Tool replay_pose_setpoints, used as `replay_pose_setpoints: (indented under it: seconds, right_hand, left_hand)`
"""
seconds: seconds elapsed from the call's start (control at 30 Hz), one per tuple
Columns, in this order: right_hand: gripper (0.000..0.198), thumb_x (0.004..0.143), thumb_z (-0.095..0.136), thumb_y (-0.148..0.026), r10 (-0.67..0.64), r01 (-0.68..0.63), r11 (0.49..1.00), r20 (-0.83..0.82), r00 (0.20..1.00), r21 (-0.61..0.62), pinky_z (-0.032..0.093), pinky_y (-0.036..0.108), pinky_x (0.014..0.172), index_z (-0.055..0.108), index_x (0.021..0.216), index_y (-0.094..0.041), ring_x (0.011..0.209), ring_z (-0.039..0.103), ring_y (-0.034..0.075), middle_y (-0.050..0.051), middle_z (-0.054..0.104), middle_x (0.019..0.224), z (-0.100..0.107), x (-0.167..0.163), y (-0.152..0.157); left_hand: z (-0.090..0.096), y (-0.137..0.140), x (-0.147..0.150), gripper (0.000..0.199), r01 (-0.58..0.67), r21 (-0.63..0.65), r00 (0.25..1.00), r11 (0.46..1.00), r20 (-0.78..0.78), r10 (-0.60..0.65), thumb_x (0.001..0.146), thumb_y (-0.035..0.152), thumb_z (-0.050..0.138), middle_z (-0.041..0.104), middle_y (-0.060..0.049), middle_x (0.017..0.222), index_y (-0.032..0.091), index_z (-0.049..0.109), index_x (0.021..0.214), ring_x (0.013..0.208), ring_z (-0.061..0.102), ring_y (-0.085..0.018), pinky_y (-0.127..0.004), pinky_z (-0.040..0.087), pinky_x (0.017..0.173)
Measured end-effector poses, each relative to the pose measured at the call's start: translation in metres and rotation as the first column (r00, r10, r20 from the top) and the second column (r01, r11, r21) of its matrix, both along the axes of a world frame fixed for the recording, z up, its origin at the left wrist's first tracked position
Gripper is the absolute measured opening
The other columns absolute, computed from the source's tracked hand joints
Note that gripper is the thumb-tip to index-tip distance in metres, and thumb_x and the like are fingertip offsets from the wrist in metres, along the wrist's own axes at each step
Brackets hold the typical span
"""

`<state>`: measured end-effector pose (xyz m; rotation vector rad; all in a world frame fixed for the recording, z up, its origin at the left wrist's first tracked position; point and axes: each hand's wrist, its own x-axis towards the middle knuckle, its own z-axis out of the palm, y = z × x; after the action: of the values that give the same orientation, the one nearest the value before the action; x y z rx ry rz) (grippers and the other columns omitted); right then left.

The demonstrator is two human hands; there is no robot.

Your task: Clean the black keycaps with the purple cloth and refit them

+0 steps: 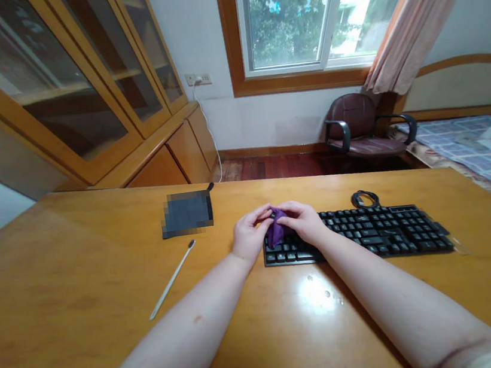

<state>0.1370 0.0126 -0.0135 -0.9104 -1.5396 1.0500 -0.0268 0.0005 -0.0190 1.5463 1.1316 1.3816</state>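
A purple cloth (276,232) is pinched between my two hands over the left end of a black keyboard (370,234). My left hand (250,231) grips its left side, thumb and fingertips closed together. From the other side my right hand (303,220) pinches the cloth, its thumb pointing left. Something small and dark shows at the top of the cloth between the fingertips, too small to name. The keyboard lies flat on the wooden table (83,290). Some of its left keys are hidden by the hands and cloth.
Left of my hands lie a white-handled brush (172,281) and a dark pouch (188,212), partly blurred. A coiled black cable (365,198) rests behind the keyboard. Beyond the table stand an office chair (357,121), a bed (460,131) and a glass-door cabinet (127,109).
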Motion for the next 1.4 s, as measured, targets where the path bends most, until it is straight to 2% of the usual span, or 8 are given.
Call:
replay_pose_setpoints:
  seconds: [0.3, 0.53, 0.77, 0.9, 1.03, 1.13, 1.27, 1.4]
  right_hand:
    - [0.012, 0.069, 0.069, -0.031, -0.121, 0.114, 0.990, 0.081, 0.989, 0.084, 0.049, 0.034, 0.076, 0.071, 0.076, -0.022, 0.075, 0.063, 0.018, 0.004, 0.069, 0.078, 0.003, 0.001, -0.003]
    - [0.019, 0.070, 0.068, -0.032, -0.126, 0.106, 0.985, 0.145, 0.981, 0.136, 0.049, 0.034, 0.077, 0.070, 0.086, -0.023, 0.081, 0.062, 0.019, 0.005, 0.069, 0.086, 0.002, -0.002, -0.006]
    - [0.012, 0.072, 0.065, -0.031, -0.244, 0.225, 0.968, 0.206, 0.947, 0.115, 0.048, 0.032, 0.069, 0.068, 0.074, -0.020, 0.071, 0.061, 0.019, 0.005, 0.068, 0.074, 0.002, -0.001, -0.006]
    - [0.015, 0.074, 0.063, -0.033, -0.193, 0.177, 0.980, 0.201, 0.960, 0.097, 0.049, 0.031, 0.069, 0.067, 0.076, -0.019, 0.071, 0.061, 0.019, 0.005, 0.068, 0.075, 0.000, -0.001, -0.005]
    - [0.018, 0.073, 0.064, -0.035, -0.147, 0.143, 0.989, 0.103, 0.984, 0.047, 0.050, 0.032, 0.071, 0.067, 0.080, -0.019, 0.074, 0.062, 0.019, 0.005, 0.068, 0.079, -0.002, -0.002, -0.004]
    - [0.019, 0.073, 0.064, -0.035, -0.153, 0.151, 0.988, 0.062, 0.986, 0.040, 0.050, 0.032, 0.074, 0.066, 0.084, -0.019, 0.077, 0.062, 0.019, 0.005, 0.068, 0.082, -0.002, -0.002, -0.004]
    - [0.018, 0.072, 0.066, -0.035, -0.156, 0.150, 0.987, 0.095, 0.983, 0.061, 0.050, 0.033, 0.073, 0.066, 0.082, -0.020, 0.077, 0.062, 0.019, 0.005, 0.067, 0.081, -0.003, -0.002, -0.004]
    - [0.019, 0.071, 0.066, -0.036, -0.158, 0.151, 0.986, 0.105, 0.982, 0.066, 0.050, 0.034, 0.073, 0.067, 0.082, -0.020, 0.077, 0.062, 0.020, 0.005, 0.067, 0.081, -0.004, -0.002, -0.004]
  left_hand:
    - [0.003, -0.004, 0.003, 0.031, -0.024, -0.059, 0.996, 0.998, 0.086, 0.029, 0.067, 0.020, 0.068, 0.073, -0.005, 0.088, 0.017, 0.067, 0.098, 0.086, 0.068, -0.018, -0.033, 0.053, 0.087]
    - [0.000, 0.001, 0.003, 0.027, 0.016, -0.084, 0.989, 0.996, 0.149, -0.004, 0.069, 0.021, 0.066, 0.071, -0.007, 0.095, 0.016, 0.068, 0.096, 0.089, 0.067, -0.019, -0.036, 0.052, 0.090]
    - [-0.004, 0.002, 0.005, 0.029, 0.079, -0.131, 0.988, 0.988, 0.143, -0.060, 0.069, 0.021, 0.067, 0.070, -0.009, 0.100, 0.014, 0.066, 0.097, 0.092, 0.066, -0.020, -0.038, 0.051, 0.091]
    - [-0.008, 0.005, 0.006, 0.034, 0.095, -0.127, 0.978, 0.987, 0.199, -0.069, 0.066, 0.021, 0.068, 0.069, -0.010, 0.102, 0.013, 0.063, 0.100, 0.091, 0.066, -0.019, -0.037, 0.052, 0.089]
    - [-0.007, 0.007, 0.005, 0.035, 0.040, -0.087, 0.971, 0.995, 0.240, -0.018, 0.065, 0.021, 0.069, 0.068, -0.010, 0.099, 0.014, 0.062, 0.098, 0.090, 0.066, -0.018, -0.035, 0.053, 0.086]
    - [-0.005, 0.007, 0.005, 0.030, 0.003, -0.048, 0.978, 0.999, 0.208, 0.007, 0.066, 0.022, 0.069, 0.068, -0.009, 0.097, 0.015, 0.062, 0.094, 0.089, 0.066, -0.018, -0.035, 0.053, 0.085]
    - [-0.006, 0.006, 0.004, 0.022, 0.033, -0.025, 0.991, 0.999, 0.132, -0.030, 0.073, 0.026, 0.063, 0.069, -0.008, 0.094, 0.015, 0.064, 0.092, 0.089, 0.065, -0.018, -0.036, 0.051, 0.088]
    - [-0.008, 0.006, 0.003, 0.034, 0.085, -0.052, 0.984, 0.995, 0.158, -0.076, 0.068, 0.024, 0.068, 0.067, -0.010, 0.103, 0.016, 0.063, 0.101, 0.095, 0.064, -0.019, -0.037, 0.049, 0.092]
